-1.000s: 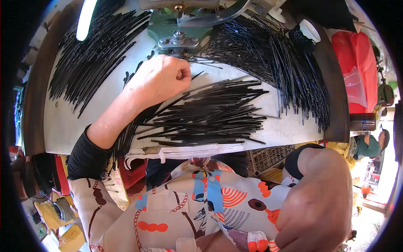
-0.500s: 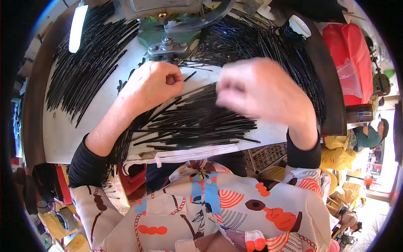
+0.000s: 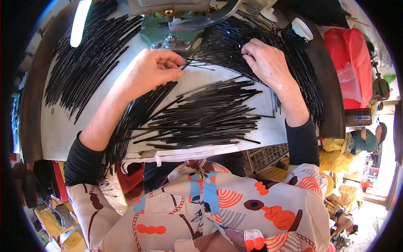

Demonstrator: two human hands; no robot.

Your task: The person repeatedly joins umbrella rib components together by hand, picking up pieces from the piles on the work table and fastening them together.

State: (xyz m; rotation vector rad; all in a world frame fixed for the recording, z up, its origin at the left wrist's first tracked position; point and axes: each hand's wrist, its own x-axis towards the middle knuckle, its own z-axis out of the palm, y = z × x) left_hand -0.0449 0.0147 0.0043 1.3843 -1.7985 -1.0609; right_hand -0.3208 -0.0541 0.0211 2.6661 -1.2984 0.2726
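Observation:
My left hand (image 3: 153, 69) is curled just in front of the green-based bench machine (image 3: 170, 43). A thin black stick (image 3: 187, 64) shows at its thumb and index fingertip. Over the pile of black sticks (image 3: 224, 44) at the back right, my right hand (image 3: 268, 63) has its fingers drawn together. Whatever lies in them is hidden. Between my forearms, a loose heap of black sticks (image 3: 210, 115) covers the near middle of the white worktop (image 3: 61, 143). More sticks (image 3: 136, 117) run beside my left forearm and hang over the near edge.
A large bundle of black sticks (image 3: 84, 63) lies at the left, below a white lamp (image 3: 79, 23). A white cup (image 3: 302, 28) stands at the back right. Past the dark table rim are a red bag (image 3: 346, 46) and a brown jar (image 3: 358, 117). Another person (image 3: 364, 140) is farther right.
My right hand has swung away from the middle heap to the back-right pile. My left hand has moved slightly up toward the machine, and its fingers have loosened a little.

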